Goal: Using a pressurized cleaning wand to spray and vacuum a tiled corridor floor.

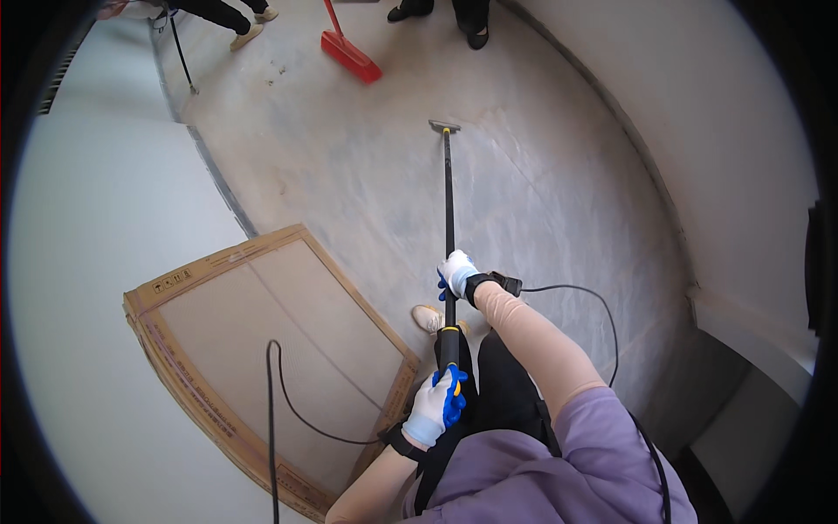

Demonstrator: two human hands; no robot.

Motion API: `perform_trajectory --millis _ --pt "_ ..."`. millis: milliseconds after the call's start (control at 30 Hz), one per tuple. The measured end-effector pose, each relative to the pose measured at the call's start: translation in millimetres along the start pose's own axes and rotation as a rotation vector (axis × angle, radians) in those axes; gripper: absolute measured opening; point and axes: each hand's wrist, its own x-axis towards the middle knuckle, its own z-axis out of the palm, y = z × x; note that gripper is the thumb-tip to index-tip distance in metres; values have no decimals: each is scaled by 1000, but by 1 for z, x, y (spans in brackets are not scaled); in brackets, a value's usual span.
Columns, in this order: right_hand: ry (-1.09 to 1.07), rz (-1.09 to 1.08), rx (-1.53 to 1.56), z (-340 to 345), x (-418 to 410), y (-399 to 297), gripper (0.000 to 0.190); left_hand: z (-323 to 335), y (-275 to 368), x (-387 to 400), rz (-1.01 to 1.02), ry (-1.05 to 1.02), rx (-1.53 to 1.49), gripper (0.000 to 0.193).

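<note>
Both my hands, in white gloves with blue palms, grip a long black pole with a flat scraper-like head (445, 125) resting on the grey floor. My right hand (456, 272) is wrapped around the middle of the pole (449, 196). Nearer my body, my left hand (435, 401) closes on the dark handle, which has yellow parts. A black strap circles each wrist, with a cable running from it. Ahead and to the left of the tool's head, a red broom (351, 57) touches the floor.
A large flat panel in a cardboard frame (347, 288) leans at the left by a white wall (85, 262). Another wall (707, 131) curves along the right. One person's black shoes (478, 39) and another's beige shoes (247, 37) stand at the top, with a thin black pole (181, 56) at upper left.
</note>
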Motion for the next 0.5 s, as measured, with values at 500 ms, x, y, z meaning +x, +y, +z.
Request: perform_trajectory --millis 500 --pt "11 -127 89 -21 9 -6 14 29 8 10 -63 -244 -163 29"
